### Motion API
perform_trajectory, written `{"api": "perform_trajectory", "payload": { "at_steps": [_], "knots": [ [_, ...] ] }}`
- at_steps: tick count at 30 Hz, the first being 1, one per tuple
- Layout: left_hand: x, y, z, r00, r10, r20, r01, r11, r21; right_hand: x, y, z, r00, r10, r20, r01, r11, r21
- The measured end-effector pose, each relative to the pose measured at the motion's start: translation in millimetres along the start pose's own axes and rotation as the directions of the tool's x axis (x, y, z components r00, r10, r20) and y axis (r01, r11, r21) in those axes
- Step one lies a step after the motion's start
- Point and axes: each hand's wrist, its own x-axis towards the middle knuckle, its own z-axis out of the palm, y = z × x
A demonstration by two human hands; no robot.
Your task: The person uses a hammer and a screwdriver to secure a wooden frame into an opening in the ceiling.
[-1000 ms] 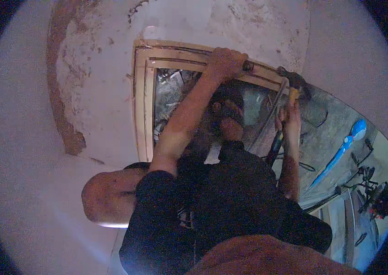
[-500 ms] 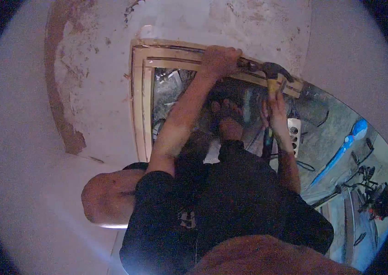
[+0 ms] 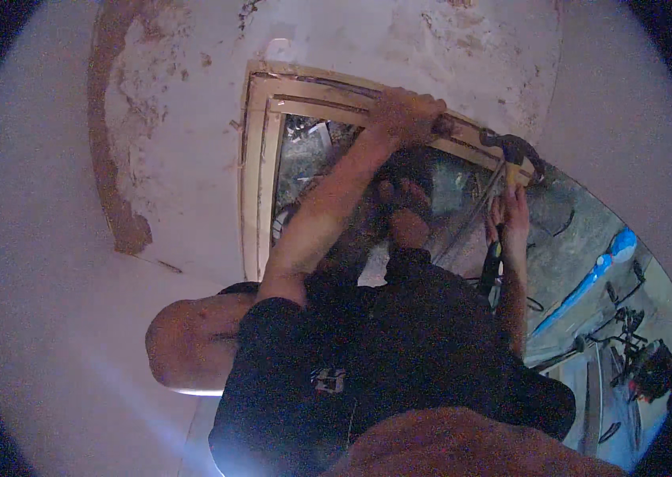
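My left hand (image 3: 406, 116) is closed in a fist at the upper rail of a pale wooden frame (image 3: 320, 105). What it holds is mostly hidden; a short brownish piece seems to stick out on its right side, along the rail. In my right hand (image 3: 513, 215) is a claw hammer (image 3: 514, 151) with a dark head and a yellow-and-black handle. The fingers lie along the handle, and the head is up beside the rail's right end, apart from my left hand.
Below the rail is a bare foot (image 3: 409, 226) in a dark trouser leg. A worn plaster wall (image 3: 185, 151) borders the frame. On the right, a long bright blue item (image 3: 590, 274) lies on the grey floor (image 3: 558, 238), with dark cables and equipment (image 3: 654, 370) nearer.
The hammer and my right hand have moved right and slightly down, widening the gap to my left hand. My left hand stays at the rail; the whole view has shifted a little.
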Motion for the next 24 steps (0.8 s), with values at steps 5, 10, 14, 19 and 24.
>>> {"api": "perform_trajectory", "payload": {
  "at_steps": [5, 10, 14, 19, 24],
  "knots": [
    [7, 10, 0, 0.999, 0.019, 0.032, -0.018, 0.999, -0.033, -11, -21, 7, 0.999, -0.038, 0.037, 0.037, 0.999, 0.037],
    [0, -13, 39, 0.998, 0.059, 0.013, -0.059, 0.998, -0.002, -13, -30, 13, 0.982, 0.106, 0.155, -0.131, 0.978, 0.162],
    [-3, -4, -7, 0.993, 0.011, 0.121, -0.009, 1.000, -0.016, -6, -16, 30, 0.988, -0.059, 0.144, 0.065, 0.997, -0.036],
    [-2, -7, 0, 1.000, -0.007, 0.006, 0.007, 1.000, 0.006, 3, -6, 21, 0.981, -0.061, 0.183, 0.044, 0.994, 0.096],
    [-5, -9, 6, 1.000, 0.015, -0.023, -0.015, 0.999, 0.036, -17, -43, 38, 0.971, 0.009, 0.239, -0.018, 0.999, 0.038]
  ]
}}
